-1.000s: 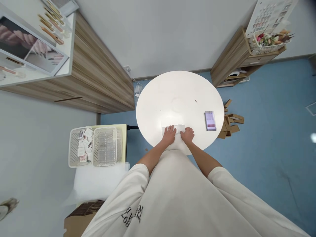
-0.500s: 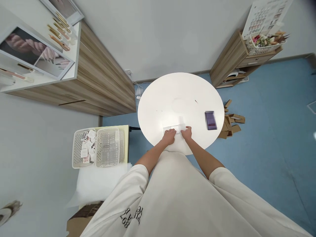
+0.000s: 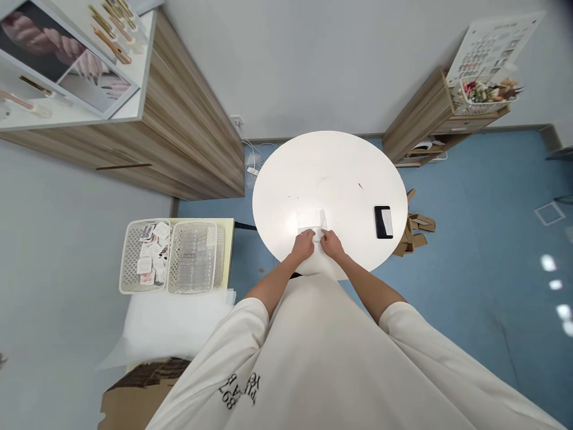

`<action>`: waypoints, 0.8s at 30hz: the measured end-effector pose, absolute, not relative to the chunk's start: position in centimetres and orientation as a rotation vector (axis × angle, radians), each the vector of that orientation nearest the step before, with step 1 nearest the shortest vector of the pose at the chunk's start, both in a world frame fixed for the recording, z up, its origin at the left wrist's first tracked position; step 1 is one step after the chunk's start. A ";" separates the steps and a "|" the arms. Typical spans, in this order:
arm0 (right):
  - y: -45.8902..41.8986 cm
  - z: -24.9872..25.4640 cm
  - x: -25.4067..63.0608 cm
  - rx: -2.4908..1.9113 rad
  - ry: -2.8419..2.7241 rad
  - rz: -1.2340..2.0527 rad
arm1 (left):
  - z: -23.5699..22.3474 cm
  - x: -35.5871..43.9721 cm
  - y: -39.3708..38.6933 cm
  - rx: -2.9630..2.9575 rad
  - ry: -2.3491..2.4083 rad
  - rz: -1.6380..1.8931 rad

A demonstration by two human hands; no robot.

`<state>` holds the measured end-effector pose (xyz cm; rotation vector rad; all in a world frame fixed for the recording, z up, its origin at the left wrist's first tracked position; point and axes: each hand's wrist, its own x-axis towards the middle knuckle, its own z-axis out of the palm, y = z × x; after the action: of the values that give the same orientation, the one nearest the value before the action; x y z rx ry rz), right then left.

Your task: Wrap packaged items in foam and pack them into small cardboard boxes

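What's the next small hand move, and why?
Probably fold the far flap inward: it seems to stick out beyond the fingertips, while the left hand and right hand are close together at the white sheet, seemingly placed to steady it.

Seemingly a nail-care workroom: framed manicure photo (image 3: 67,57), gold-handled tools (image 3: 101,21).

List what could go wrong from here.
1. The white wrap might crease or shift: left hand and right hand are close together on it, and it looks thin, with a flap sticking up beyond the fingers.
2. It could slide off, since the hands sit near the table's near edge.
3. The black phone, near the right rim, might get knocked off.
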<state>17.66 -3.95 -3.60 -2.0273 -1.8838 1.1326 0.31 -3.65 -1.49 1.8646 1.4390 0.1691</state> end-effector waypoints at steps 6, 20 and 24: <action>-4.0 -3.1 17.0 -2.057 -2.282 1.019 | -2.4 -1.0 -4.6 1.313 1.914 0.273; -3.5 -1.5 15.4 -2.229 -2.463 1.053 | -3.2 -1.3 -2.0 0.659 1.797 0.242; -3.4 -1.2 15.0 -2.251 -2.471 1.060 | -3.5 -1.2 -2.0 0.915 1.719 0.264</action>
<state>15.04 -3.40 -1.24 -2.2508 -2.4713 1.0604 -1.22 -1.96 -3.46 0.9149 1.7192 0.2643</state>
